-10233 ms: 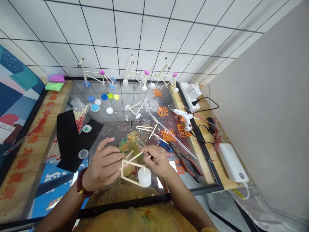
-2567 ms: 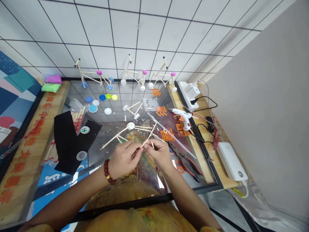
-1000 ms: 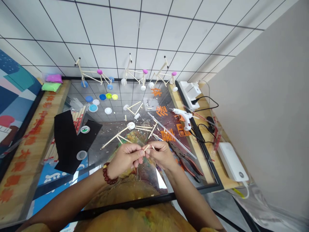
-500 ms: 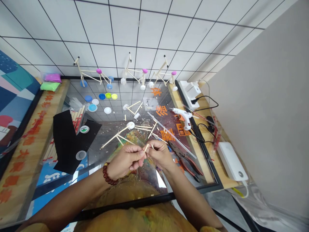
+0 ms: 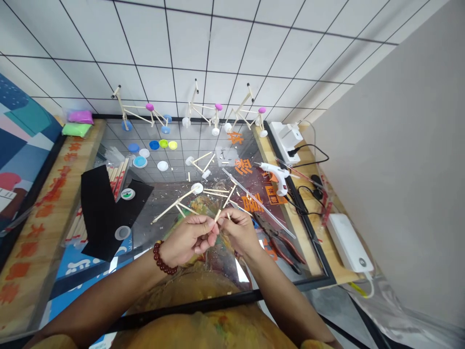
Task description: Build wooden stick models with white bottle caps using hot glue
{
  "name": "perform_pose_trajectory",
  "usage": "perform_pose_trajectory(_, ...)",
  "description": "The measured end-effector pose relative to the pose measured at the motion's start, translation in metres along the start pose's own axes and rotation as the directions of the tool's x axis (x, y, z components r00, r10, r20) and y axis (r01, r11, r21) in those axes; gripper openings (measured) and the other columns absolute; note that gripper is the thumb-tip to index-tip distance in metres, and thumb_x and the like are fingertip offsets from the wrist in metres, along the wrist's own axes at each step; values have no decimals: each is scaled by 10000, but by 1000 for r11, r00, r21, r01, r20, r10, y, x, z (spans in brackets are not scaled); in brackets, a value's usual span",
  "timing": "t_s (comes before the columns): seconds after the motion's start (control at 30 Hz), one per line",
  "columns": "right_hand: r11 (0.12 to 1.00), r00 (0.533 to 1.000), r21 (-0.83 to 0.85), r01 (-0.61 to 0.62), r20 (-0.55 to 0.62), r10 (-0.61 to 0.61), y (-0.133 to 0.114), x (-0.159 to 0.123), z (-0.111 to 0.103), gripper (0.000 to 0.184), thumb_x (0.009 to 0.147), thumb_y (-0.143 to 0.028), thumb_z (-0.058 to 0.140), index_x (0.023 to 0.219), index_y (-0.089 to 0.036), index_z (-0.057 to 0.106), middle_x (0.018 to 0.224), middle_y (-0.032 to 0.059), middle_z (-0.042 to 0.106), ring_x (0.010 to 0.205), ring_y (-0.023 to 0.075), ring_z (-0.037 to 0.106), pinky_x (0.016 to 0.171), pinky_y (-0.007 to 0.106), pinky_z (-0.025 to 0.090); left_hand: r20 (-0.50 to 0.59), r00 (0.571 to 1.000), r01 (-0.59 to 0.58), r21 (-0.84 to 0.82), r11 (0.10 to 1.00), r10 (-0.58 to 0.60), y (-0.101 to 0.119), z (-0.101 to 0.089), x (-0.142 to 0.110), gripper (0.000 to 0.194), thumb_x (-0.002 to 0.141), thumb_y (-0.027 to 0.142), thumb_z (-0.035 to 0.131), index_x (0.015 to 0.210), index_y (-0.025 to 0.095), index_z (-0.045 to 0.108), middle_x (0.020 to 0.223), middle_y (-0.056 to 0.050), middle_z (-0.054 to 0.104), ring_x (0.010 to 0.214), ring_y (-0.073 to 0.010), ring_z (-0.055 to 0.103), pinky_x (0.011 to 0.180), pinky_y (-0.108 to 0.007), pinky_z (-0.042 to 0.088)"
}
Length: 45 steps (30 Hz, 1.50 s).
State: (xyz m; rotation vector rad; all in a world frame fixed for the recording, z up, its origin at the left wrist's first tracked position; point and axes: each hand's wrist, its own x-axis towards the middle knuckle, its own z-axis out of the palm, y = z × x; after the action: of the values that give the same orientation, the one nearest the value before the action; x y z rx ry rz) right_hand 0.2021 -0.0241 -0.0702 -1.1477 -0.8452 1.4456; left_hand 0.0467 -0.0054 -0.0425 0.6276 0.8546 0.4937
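Observation:
My left hand (image 5: 187,238), with a beaded bracelet (image 5: 162,259) at the wrist, pinches a short piece of wooden stick (image 5: 217,215). Close against it, my right hand (image 5: 240,233) is closed on a second small wooden stick piece (image 5: 228,216), mostly covered by the fingers. Just beyond the fingertips lies a partly joined stick frame (image 5: 178,201) with a white bottle cap (image 5: 196,188) at one end. Loose joined sticks (image 5: 217,192) rest to its right. Pliers (image 5: 278,242) with red handles lie beside my right hand.
A white glue gun (image 5: 274,175) and a power strip (image 5: 285,140) are at the right. Three stick tricycle models (image 5: 203,105) stand along the tiled wall. Coloured caps (image 5: 154,145), black sheets (image 5: 98,208) and bundled sticks (image 5: 116,177) lie left. A clear glue stick (image 5: 257,201) crosses the glass tabletop.
The stick piece in my left hand has shifted slightly up and left and stands more upright. Both hands stay close together in nearly the same place.

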Motion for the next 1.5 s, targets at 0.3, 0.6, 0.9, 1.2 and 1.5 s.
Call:
perform_pose_trajectory(0.3, 993, 997, -103, 64, 50, -59, -4, -3, -4, 200, 799, -412, 763, 805, -213, 792, 633, -6, 656, 585, 115, 551, 612, 253, 461, -76, 969, -206, 287, 935, 237, -8, -4, 4, 402, 837, 489, 678, 651, 141, 606, 554, 13, 574, 419, -47, 441, 395, -171, 295)
perform_pose_trajectory(0.6, 858, 923, -369, 358, 279, -265, -16, -4, -11, 248, 961, -357, 580, 1035, -220, 773, 745, 18, 654, 697, 136, 583, 661, 259, 470, -111, 959, -208, 358, 910, 262, -9, -6, 3, 394, 847, 481, 656, 646, 145, 611, 518, 18, 551, 407, -53, 425, 403, -176, 296)
perform_pose_trajectory(0.9, 800, 905, -427, 422, 249, -345, -13, -7, -5, 244, 975, -274, 550, 887, -227, 773, 679, -6, 642, 647, 124, 563, 645, 250, 433, -91, 969, -194, 301, 934, 231, -10, -2, 0, 453, 813, 524, 685, 596, 143, 572, 506, 22, 532, 410, -42, 420, 396, -163, 252)
perform_pose_trajectory(1.2, 948, 972, -219, 230, 107, -211, -1, -6, -4, 195, 919, -343, 631, 885, -228, 785, 759, 15, 695, 707, 143, 616, 677, 256, 476, 86, 990, 125, -151, 981, -113, -2, -2, 3, 467, 601, 501, 862, 692, 127, 599, 486, 45, 503, 350, -11, 314, 347, -153, 159)
perform_pose_trajectory(1.5, 930, 966, -278, 241, 160, -202, -7, -6, -4, 215, 924, -354, 627, 906, -217, 793, 698, 10, 664, 670, 141, 582, 664, 272, 468, -72, 989, -127, 37, 991, 129, -5, 9, 0, 509, 704, 578, 769, 610, 125, 558, 519, 11, 550, 369, -25, 378, 362, -164, 180)
